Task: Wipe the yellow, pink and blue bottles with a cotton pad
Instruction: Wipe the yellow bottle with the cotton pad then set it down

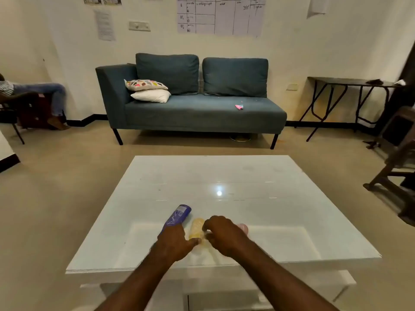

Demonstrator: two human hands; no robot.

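Pinching yellow bottle (196,228) between both hands' closed fingers (195,241); it may roll toward blue bottle (176,217) at 10 o'clock.

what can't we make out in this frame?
Head view:
- Pink bottle: mostly hidden behind the right hand.
- Cotton pad: not discernible, fingers cover that spot and it is blurred.
- Blue bottle: near end covered by the left hand; label too blurred.
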